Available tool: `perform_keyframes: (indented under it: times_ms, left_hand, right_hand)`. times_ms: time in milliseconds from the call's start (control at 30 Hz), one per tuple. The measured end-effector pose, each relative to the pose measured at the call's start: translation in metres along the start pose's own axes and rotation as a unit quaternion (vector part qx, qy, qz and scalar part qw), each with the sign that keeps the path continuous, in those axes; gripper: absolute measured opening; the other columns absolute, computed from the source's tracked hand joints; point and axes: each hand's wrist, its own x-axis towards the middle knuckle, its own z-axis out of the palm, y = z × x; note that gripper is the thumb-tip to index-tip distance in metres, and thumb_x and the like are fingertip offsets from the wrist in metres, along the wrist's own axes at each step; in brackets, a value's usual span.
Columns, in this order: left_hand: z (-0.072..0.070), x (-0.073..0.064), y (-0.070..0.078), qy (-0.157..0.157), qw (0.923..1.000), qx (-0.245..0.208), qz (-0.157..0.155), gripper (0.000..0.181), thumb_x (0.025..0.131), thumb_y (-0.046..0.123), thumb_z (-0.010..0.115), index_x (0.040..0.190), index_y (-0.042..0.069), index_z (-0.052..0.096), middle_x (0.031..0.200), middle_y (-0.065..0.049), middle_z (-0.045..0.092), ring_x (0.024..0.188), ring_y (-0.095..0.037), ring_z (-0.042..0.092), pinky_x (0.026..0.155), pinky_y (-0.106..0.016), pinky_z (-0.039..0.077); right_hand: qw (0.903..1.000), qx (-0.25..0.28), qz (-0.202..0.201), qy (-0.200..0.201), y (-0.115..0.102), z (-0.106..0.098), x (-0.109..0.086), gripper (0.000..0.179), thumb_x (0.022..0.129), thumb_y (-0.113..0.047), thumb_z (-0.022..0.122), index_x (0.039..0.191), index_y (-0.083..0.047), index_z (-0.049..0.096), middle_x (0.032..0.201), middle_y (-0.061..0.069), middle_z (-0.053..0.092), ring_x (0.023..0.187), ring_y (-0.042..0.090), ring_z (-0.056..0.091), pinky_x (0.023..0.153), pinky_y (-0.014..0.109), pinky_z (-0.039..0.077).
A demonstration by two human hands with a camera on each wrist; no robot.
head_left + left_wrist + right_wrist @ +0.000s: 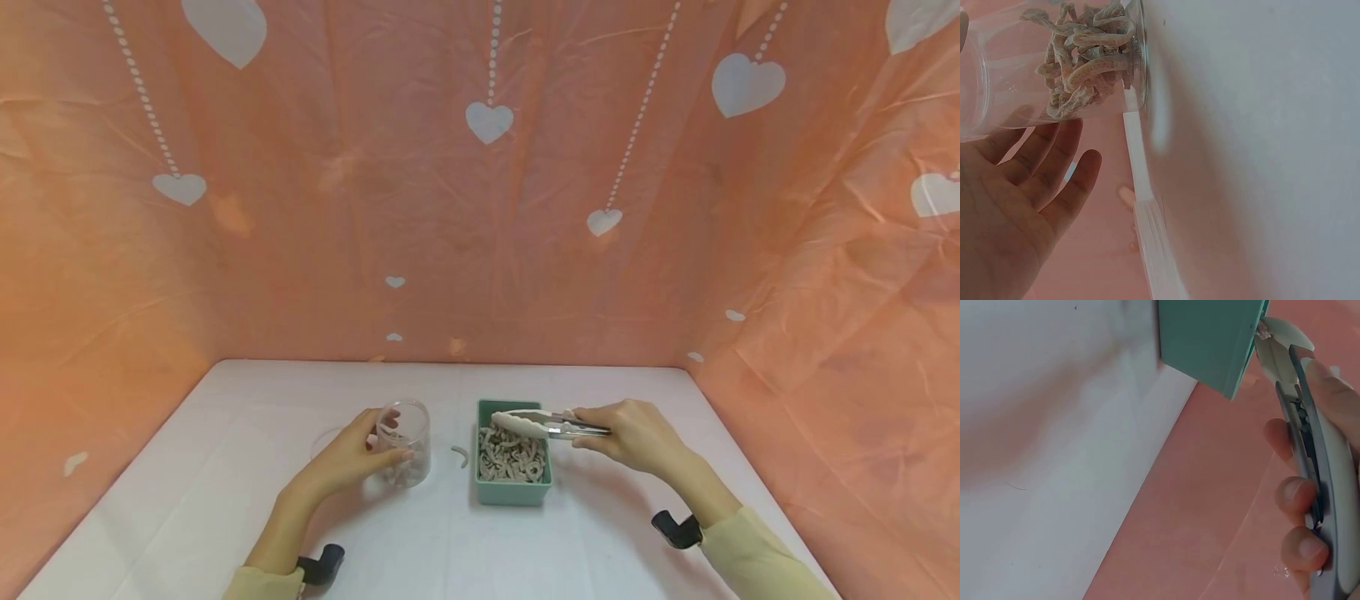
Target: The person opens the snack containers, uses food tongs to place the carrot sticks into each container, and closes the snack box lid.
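Observation:
My left hand [341, 457] holds a clear plastic jar [412, 465] upright on the table, thumb on the near side. Inside it, the left wrist view shows a heap of greyish-brown, curled dried pieces [1091, 59]. My right hand [633, 433] grips metal tongs [562, 427] with pale, scalloped heads. Those heads lie over the far part of a green rectangular box [513, 495], which holds many similar curled pieces [510, 457]. In the right wrist view the tong heads are nearly closed, with a bit of a piece [1264, 330] at their tip.
One loose curled piece [461, 455] lies on the white table [480, 550] between jar and box. A clear round lid [318, 440] lies left of the jar, partly behind my left hand. Orange sheeting [450, 208] with white hearts surrounds the table's back and sides.

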Motion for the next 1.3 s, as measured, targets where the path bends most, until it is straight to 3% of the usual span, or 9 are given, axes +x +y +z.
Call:
perform_keyframes:
  times_ms: [367, 733, 967, 1300]
  left_hand:
    - [0.001, 0.0, 0.0, -0.002, 1.0, 0.0, -0.001, 0.069, 0.091, 0.038, 0.082, 0.142, 0.001, 0.052, 0.141, -0.017, 0.058, 0.116, -0.032, 0.061, 0.1, -0.054, 0.051]
    - [0.001, 0.0, -0.002, -0.005, 0.9999, -0.009, -0.003, 0.069, 0.09, 0.038, 0.082, 0.141, 0.002, 0.053, 0.142, -0.017, 0.057, 0.113, -0.028, 0.06, 0.096, -0.049, 0.052]
    - [0.0, 0.0, -0.002, -0.006, 0.9999, -0.01, -0.001, 0.069, 0.09, 0.038, 0.082, 0.141, 0.002, 0.054, 0.142, -0.016, 0.057, 0.112, -0.027, 0.06, 0.096, -0.049, 0.052]
    - [0.001, 0.0, -0.001, -0.002, 1.0, -0.007, -0.003, 0.067, 0.09, 0.038, 0.083, 0.139, 0.002, 0.054, 0.142, -0.017, 0.057, 0.113, -0.029, 0.061, 0.095, -0.05, 0.052]
  right_hand:
    - [0.998, 0.032, 0.034, 0.044, 0.0, -0.004, -0.007, 0.043, 0.082, -0.032, 0.089, 0.119, -0.012, 0.08, 0.099, 0.004, 0.08, 0.065, 0.002, 0.057, 0.057, 0.029, 0.048]
    - [0.9953, 0.032, 0.015, 0.09, 0.001, -0.011, -0.009, 0.043, 0.077, -0.027, 0.091, 0.116, -0.011, 0.081, 0.096, 0.004, 0.08, 0.064, 0.001, 0.059, 0.054, 0.03, 0.048]
    - [0.9951, 0.033, 0.014, 0.092, -0.001, -0.012, -0.01, 0.043, 0.077, -0.027, 0.09, 0.116, -0.011, 0.081, 0.098, 0.004, 0.08, 0.068, 0.004, 0.064, 0.055, 0.032, 0.05]
    - [0.9934, 0.035, -0.008, 0.109, -0.002, -0.016, -0.006, 0.045, 0.076, -0.023, 0.09, 0.117, -0.008, 0.08, 0.095, 0.006, 0.08, 0.063, 0.0, 0.056, 0.053, 0.025, 0.045]
